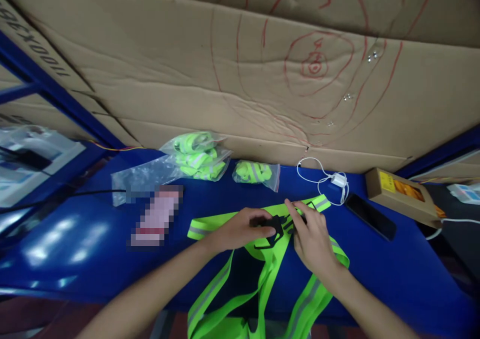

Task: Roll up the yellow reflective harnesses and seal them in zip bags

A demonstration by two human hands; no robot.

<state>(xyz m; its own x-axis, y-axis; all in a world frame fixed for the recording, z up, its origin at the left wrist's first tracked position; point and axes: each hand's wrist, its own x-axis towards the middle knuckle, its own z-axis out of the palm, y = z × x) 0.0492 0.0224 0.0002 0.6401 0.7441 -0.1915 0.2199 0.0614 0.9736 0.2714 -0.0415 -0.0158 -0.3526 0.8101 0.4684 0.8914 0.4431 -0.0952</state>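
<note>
Bright green reflective straps [309,299] with grey stripes lie on the blue table and hang over its front edge. My left hand [242,229] is closed on the black socket half of a buckle [276,226], thumb and fingers gripping it. Close to its right is the black pronged half [288,223], its prongs facing the socket. My right hand [313,236] grips that half, with the index finger extended along the strap above it. Whether the prong tips touch the socket, I cannot tell.
Bagged green straps [200,159] are piled at the back, with another small bag [255,171] beside them. A blurred pink packet [157,216] lies left. To the right are a white charger [338,180] with cable, a black phone [370,216] and a cardboard box [401,196]. Cardboard [168,69] walls the back.
</note>
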